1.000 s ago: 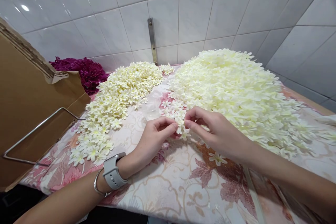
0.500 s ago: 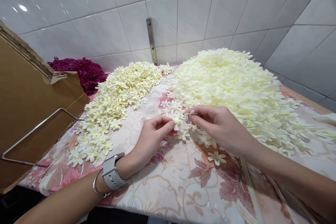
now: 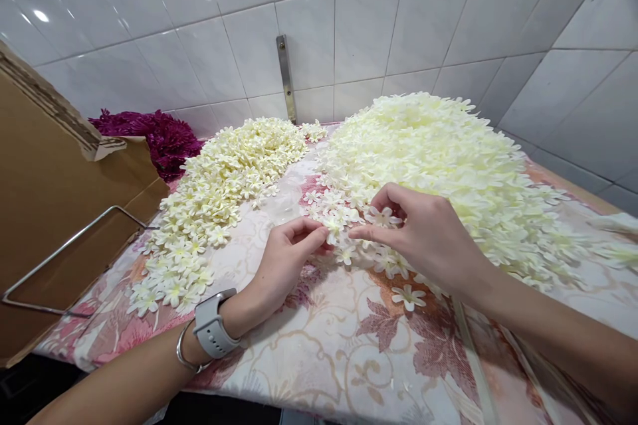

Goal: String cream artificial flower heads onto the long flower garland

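Note:
My left hand (image 3: 294, 252), with a grey watch on its wrist, is closed in a pinch on a white artificial flower (image 3: 333, 231) with a yellowish centre. Close on its right, my right hand (image 3: 419, 229) has its thumb pointing left and its fingers curled. Another white artificial flower (image 3: 383, 217) sits between that thumb and the fingers, its exact grip partly hidden. Several loose flowers lie under and around both hands, including a single flower (image 3: 409, 297) nearer me on the patterned tablecloth (image 3: 299, 345).
A large pile of pale flowers (image 3: 428, 139) rises behind my right hand. A smaller pile of cream flowers (image 3: 234, 169) lies to the left. Beyond it are purple flowers (image 3: 154, 136), beside a cardboard box (image 3: 74, 212) with a metal wire frame (image 3: 54, 259). White tiles back the table.
My right hand has opened its thumb away from its fingertips and shifted slightly. The flower at it now sits farther right, inside the fingers. My left hand keeps its pinch almost unmoved.

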Demonstrator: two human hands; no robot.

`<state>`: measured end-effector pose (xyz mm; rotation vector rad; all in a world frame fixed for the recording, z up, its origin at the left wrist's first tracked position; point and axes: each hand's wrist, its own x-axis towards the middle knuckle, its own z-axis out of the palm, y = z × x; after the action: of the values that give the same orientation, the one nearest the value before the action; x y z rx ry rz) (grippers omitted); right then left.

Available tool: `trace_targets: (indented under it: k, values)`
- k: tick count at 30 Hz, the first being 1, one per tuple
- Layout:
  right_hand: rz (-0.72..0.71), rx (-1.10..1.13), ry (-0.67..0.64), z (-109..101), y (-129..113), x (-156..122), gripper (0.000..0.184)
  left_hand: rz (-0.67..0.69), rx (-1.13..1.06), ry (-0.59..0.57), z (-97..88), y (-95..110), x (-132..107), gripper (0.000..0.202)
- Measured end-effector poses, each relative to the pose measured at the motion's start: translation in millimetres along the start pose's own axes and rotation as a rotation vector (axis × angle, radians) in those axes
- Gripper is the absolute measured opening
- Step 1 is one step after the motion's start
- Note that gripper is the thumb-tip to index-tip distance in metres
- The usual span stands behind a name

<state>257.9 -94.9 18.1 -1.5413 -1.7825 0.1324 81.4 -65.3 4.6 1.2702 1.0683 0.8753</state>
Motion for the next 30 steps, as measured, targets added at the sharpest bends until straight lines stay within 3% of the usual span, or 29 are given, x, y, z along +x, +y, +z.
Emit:
trace_targets:
  k: [5, 8, 10, 14, 19, 21, 23, 24, 26, 28, 30]
  values:
    - [-0.242, -0.128, 0.103, 5.8, 3.8, -1.6, 0.024, 0.028, 0.011, -0.015, -0.3, 0.5, -0.8, 0.016]
    - [-0.399, -0.072, 0.019, 9.3, 1.9, -4.7, 0.010, 0.055, 0.033, -0.054, -0.6, 0.6, -1.8, 0.015]
    - [-0.431, -0.018, -0.067, 10.1, -0.1, -6.1, 0.011, 0.072, 0.033, -0.099, -0.8, 0.4, -2.8, 0.015]
    - [-0.267, 0.141, -0.162, 6.2, -4.1, -4.9, 0.015, 0.087, 0.021, -0.148, -0.9, 0.8, -4.6, 0.016]
    - [-0.041, 0.284, -0.252, 0.6, -5.2, -1.1, 0.017, 0.059, 0.014, -0.097, -0.9, 2.2, -3.7, 0.016]
    - [0.030, 0.230, -0.185, 1.2, -3.0, -0.7, 0.016, 0.034, 0.007, -0.061, -0.9, 1.8, -2.6, 0.016]
    - [0.024, 0.096, -0.028, 3.4, 0.4, -1.1, 0.006, 0.019, 0.006, -0.030, -0.9, 0.4, -1.1, 0.017]
    - [-0.021, 0.019, 0.055, 4.9, 2.2, -1.5, 0.001, 0.016, 0.013, -0.022, -1.1, -0.6, -0.3, 0.017]
    - [-0.160, -0.108, 0.164, 8.2, 5.3, -2.3, 0.008, 0.021, 0.044, -0.022, -1.8, -2.4, 0.6, 0.017]
    - [-0.295, -0.179, 0.174, 11.1, 7.0, -3.0, 0.008, 0.083, 0.119, -0.035, -2.6, -2.9, -0.6, 0.016]
    - [-0.378, -0.230, 0.146, 13.0, 7.8, -3.3, 0.010, 0.238, 0.256, -0.059, -2.3, -0.9, -5.9, 0.014]
